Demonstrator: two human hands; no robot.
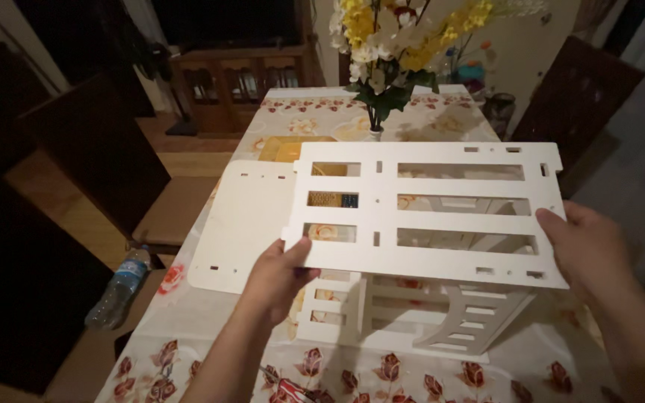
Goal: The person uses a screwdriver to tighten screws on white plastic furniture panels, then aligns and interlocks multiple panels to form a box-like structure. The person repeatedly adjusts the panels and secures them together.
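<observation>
Both hands hold a flat white slotted panel [427, 213] in the air above the desk [546, 358], roughly level and tipped slightly toward the camera. The left hand [278, 276] pinches the panel's near left corner, its fingers [298, 254] clenched with the thumb on top and the rest underneath. The right hand [584, 250] wraps the right edge, fingers grasping the rim from the side. Directly beneath the panel, between the two hands, stands a partly built white frame [412, 317] with upright pieces and a curved ladder-like side. Beyond the left fingers lies another flat white board [240, 224], overhanging the desk edge, and farther past the panel a vase of yellow and white flowers [390, 45] stands near the middle. A plastic water bottle [117, 287] rests on a chair seat well to the left of the left hand. The panel looks thin and cut through with long openings, so a twist between the two grips could likely snap a narrow bar. The far edge sits near the flower stems; pushing forward could topple the vase. A careless lowering could knock the loose frame uprights askew.
</observation>
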